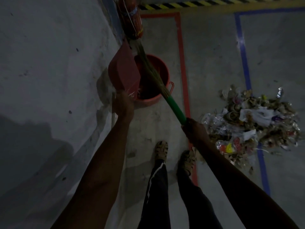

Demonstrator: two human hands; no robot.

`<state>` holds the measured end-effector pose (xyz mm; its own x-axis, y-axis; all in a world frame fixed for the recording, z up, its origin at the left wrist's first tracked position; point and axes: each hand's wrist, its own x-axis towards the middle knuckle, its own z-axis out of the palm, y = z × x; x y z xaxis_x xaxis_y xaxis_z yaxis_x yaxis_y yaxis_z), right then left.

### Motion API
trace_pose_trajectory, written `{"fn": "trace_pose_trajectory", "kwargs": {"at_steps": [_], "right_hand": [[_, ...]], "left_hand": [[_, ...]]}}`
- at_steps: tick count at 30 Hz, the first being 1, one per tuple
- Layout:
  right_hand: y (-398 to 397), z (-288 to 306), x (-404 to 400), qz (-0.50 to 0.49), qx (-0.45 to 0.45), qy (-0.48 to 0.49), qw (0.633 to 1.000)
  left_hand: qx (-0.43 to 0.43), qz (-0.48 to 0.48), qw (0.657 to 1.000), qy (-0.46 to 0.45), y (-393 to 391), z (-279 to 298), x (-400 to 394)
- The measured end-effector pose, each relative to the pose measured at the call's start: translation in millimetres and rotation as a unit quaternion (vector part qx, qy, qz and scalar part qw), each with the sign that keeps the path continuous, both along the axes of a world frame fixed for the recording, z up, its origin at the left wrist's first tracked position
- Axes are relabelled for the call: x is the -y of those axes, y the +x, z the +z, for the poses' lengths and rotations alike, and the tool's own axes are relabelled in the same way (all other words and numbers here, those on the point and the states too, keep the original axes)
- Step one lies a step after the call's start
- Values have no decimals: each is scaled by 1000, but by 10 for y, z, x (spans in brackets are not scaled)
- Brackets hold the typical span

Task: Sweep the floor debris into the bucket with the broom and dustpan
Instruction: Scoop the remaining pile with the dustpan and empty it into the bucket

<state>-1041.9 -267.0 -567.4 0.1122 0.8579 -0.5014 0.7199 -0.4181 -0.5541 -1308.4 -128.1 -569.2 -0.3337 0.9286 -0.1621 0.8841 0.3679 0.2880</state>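
A red bucket (162, 71) stands on the concrete floor close to the wall. My left hand (123, 103) holds the near edge of a red dustpan (124, 70), which is tipped up over the bucket's left rim. My right hand (194, 129) grips the green handle of a broom (175, 107). The broom's straw bristles (146, 63) reach across the bucket's mouth toward the dustpan. A heap of debris (254, 123), made of plastic wrappers, paper and scraps, lies on the floor to the right of my right hand.
A grey wall (49, 63) fills the left side. A red fire extinguisher (132, 17) stands beyond the bucket by the wall. Red tape (182, 63) and blue tape (243, 52) lines mark the floor, with yellow-black striping at the far edge. My two feet (175, 156) stand below the bucket.
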Motion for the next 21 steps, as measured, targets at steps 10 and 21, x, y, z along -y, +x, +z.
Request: {"fn": "trace_pose_trajectory", "kwargs": {"at_steps": [10, 21], "right_hand": [[129, 176, 828, -29, -13, 22, 999], [821, 113, 2663, -123, -91, 35, 988]], "left_hand": [[62, 32, 997, 19, 162, 156, 940], [206, 47, 975, 68, 996, 266, 2670]]}}
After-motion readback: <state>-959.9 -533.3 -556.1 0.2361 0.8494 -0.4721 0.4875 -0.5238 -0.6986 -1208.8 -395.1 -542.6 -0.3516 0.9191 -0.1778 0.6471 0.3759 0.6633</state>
